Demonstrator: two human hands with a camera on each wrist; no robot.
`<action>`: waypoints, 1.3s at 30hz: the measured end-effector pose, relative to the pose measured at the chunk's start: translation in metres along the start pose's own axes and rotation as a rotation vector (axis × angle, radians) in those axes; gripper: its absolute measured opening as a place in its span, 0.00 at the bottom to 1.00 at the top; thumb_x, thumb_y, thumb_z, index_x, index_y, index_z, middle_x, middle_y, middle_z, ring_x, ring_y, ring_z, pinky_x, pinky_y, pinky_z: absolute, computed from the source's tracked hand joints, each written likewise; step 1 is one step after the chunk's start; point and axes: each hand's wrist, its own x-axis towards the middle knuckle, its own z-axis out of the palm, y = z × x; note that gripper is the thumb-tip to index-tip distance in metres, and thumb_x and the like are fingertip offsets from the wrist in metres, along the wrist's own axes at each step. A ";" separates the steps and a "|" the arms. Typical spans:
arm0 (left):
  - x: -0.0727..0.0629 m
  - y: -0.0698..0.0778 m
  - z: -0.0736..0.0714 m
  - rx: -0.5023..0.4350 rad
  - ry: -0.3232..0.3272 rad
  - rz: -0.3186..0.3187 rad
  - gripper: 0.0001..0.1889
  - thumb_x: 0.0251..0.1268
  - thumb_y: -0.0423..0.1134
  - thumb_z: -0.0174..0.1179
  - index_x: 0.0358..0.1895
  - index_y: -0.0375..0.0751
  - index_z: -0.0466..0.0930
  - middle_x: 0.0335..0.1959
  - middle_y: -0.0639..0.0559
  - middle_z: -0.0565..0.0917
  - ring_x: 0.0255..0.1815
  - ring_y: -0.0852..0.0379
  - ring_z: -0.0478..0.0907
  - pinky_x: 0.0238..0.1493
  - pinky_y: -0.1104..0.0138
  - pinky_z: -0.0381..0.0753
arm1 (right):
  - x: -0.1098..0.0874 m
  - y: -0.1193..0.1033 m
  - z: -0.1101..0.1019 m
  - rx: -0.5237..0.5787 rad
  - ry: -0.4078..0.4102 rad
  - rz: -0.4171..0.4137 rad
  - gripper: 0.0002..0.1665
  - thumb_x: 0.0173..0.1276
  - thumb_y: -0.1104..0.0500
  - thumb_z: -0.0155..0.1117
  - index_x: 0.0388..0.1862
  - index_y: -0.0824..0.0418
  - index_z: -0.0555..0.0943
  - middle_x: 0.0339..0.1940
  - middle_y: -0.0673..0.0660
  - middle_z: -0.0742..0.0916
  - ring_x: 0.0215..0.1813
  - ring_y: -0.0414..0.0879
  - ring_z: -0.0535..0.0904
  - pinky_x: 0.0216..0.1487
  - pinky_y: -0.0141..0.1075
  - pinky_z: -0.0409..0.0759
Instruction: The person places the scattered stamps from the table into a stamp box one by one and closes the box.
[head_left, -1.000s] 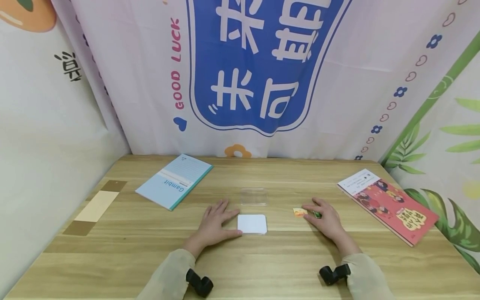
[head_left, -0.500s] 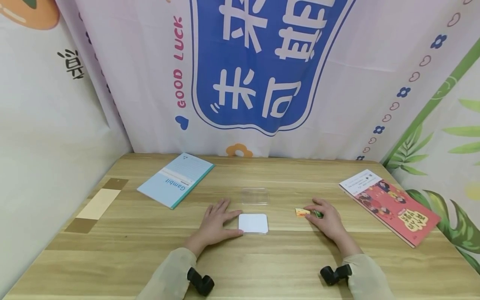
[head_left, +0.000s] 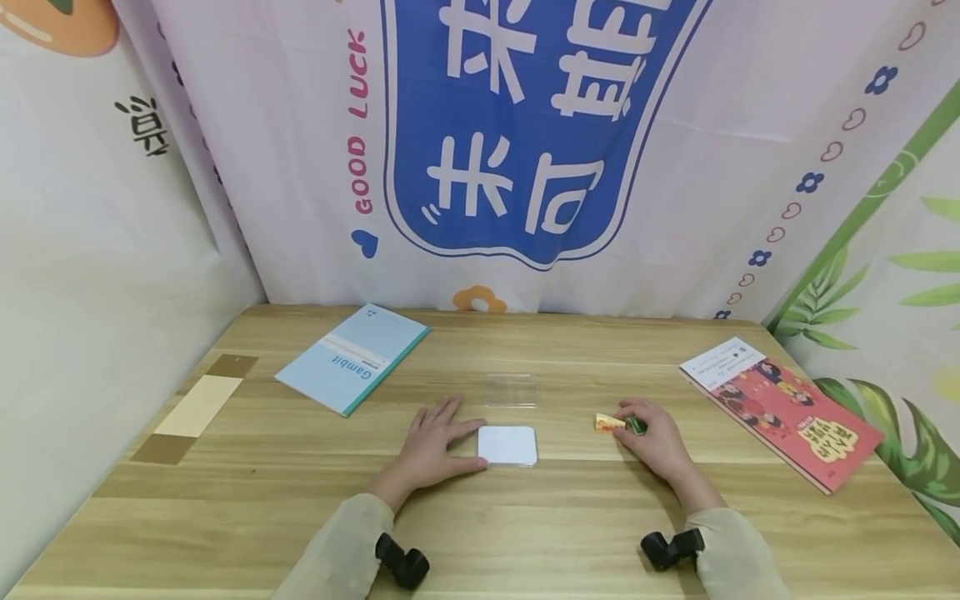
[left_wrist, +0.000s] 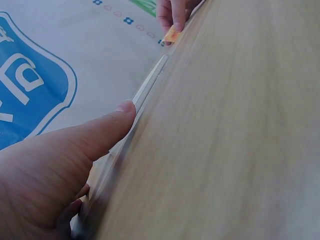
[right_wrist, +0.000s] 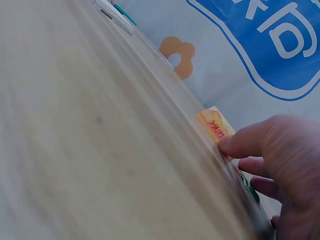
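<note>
My left hand (head_left: 429, 446) rests on the table with its fingers spread. Its thumb and index fingertip touch the left side of a white rounded rectangle (head_left: 507, 445), which lies in or on a clear plastic piece. In the left wrist view the thumb lies along the edge of that flat piece. My right hand (head_left: 656, 437) pinches a small orange-yellow printed piece of paper (right_wrist: 215, 126) with red lettering and a dotted edge. A small dark green item (head_left: 636, 426) shows under the right fingers, partly hidden; whether it is held too I cannot tell.
A clear rectangular plastic lid or case (head_left: 512, 390) lies just beyond the white piece. A pale blue notebook (head_left: 348, 358) sits at the back left and a red book (head_left: 783, 417) at the right. Brown and cream strips (head_left: 197, 408) mark the left edge. A printed curtain hangs behind.
The right fingers have shifted slightly right and draw the orange-yellow paper along, now with its edge raised. The left hand stays against the white piece.
</note>
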 end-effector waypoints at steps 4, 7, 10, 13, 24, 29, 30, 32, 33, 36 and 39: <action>-0.001 0.001 -0.001 -0.006 -0.003 -0.003 0.32 0.45 0.63 0.56 0.56 0.53 0.71 0.64 0.39 0.53 0.65 0.43 0.42 0.58 0.47 0.37 | 0.000 -0.001 0.001 0.029 0.012 0.022 0.09 0.50 0.68 0.64 0.32 0.66 0.78 0.45 0.66 0.77 0.51 0.61 0.68 0.53 0.50 0.60; -0.001 0.001 -0.001 -0.007 -0.005 -0.005 0.32 0.45 0.62 0.57 0.56 0.53 0.71 0.64 0.38 0.53 0.65 0.43 0.42 0.58 0.47 0.36 | -0.001 -0.001 0.002 0.039 0.028 0.047 0.09 0.51 0.69 0.64 0.33 0.66 0.78 0.42 0.64 0.79 0.49 0.58 0.70 0.52 0.48 0.62; -0.001 0.002 -0.001 -0.008 -0.007 -0.008 0.32 0.45 0.62 0.57 0.56 0.53 0.71 0.64 0.39 0.53 0.65 0.43 0.42 0.58 0.47 0.36 | -0.002 -0.001 0.002 0.047 0.038 0.066 0.09 0.52 0.68 0.63 0.34 0.65 0.78 0.41 0.63 0.79 0.48 0.57 0.71 0.50 0.47 0.64; -0.001 0.002 -0.002 -0.007 -0.007 -0.009 0.32 0.45 0.62 0.57 0.56 0.53 0.71 0.64 0.39 0.53 0.65 0.43 0.42 0.58 0.47 0.36 | -0.002 -0.001 0.003 0.052 0.043 0.078 0.09 0.52 0.68 0.62 0.35 0.66 0.78 0.39 0.62 0.80 0.46 0.55 0.72 0.48 0.46 0.66; -0.001 0.000 0.000 -0.007 -0.004 -0.007 0.32 0.45 0.64 0.56 0.55 0.54 0.71 0.64 0.39 0.53 0.65 0.44 0.42 0.58 0.47 0.36 | 0.000 -0.002 0.002 0.017 0.057 0.094 0.09 0.54 0.68 0.61 0.36 0.66 0.78 0.29 0.56 0.80 0.35 0.49 0.73 0.40 0.42 0.68; -0.001 0.000 0.000 -0.008 -0.006 -0.005 0.33 0.45 0.64 0.56 0.56 0.54 0.71 0.64 0.39 0.53 0.65 0.44 0.42 0.58 0.47 0.36 | 0.004 -0.008 -0.001 0.038 0.052 0.166 0.10 0.56 0.67 0.58 0.38 0.69 0.78 0.30 0.58 0.80 0.38 0.50 0.73 0.43 0.43 0.67; -0.001 0.000 0.000 -0.009 -0.007 -0.006 0.33 0.45 0.63 0.56 0.56 0.53 0.71 0.64 0.39 0.53 0.65 0.44 0.42 0.58 0.47 0.36 | 0.004 -0.010 -0.002 0.047 0.054 0.175 0.10 0.56 0.67 0.58 0.38 0.69 0.77 0.30 0.59 0.80 0.38 0.51 0.73 0.44 0.44 0.67; -0.001 0.000 0.000 -0.011 -0.007 -0.008 0.33 0.45 0.63 0.56 0.56 0.53 0.71 0.64 0.39 0.53 0.65 0.44 0.42 0.58 0.47 0.35 | 0.006 -0.014 -0.005 0.059 0.060 0.185 0.11 0.57 0.66 0.58 0.39 0.70 0.77 0.31 0.60 0.80 0.40 0.52 0.72 0.45 0.44 0.66; -0.001 0.000 0.000 -0.011 -0.007 -0.010 0.33 0.45 0.63 0.56 0.56 0.53 0.71 0.64 0.39 0.53 0.65 0.44 0.42 0.58 0.47 0.35 | 0.008 -0.016 -0.007 0.065 0.062 0.189 0.11 0.57 0.66 0.58 0.39 0.70 0.77 0.32 0.61 0.80 0.41 0.52 0.72 0.45 0.44 0.65; -0.001 0.000 0.000 -0.010 -0.003 -0.008 0.33 0.44 0.63 0.56 0.56 0.53 0.71 0.64 0.39 0.53 0.65 0.44 0.42 0.58 0.47 0.35 | 0.012 -0.023 -0.010 0.085 0.068 0.207 0.12 0.57 0.64 0.58 0.41 0.69 0.76 0.34 0.61 0.79 0.43 0.52 0.70 0.44 0.42 0.64; 0.000 -0.001 0.001 -0.002 0.001 -0.005 0.33 0.44 0.64 0.56 0.55 0.53 0.71 0.64 0.40 0.53 0.65 0.44 0.42 0.58 0.47 0.36 | 0.016 -0.031 -0.010 0.106 0.073 0.210 0.13 0.57 0.63 0.59 0.41 0.69 0.76 0.35 0.61 0.79 0.43 0.51 0.70 0.41 0.39 0.65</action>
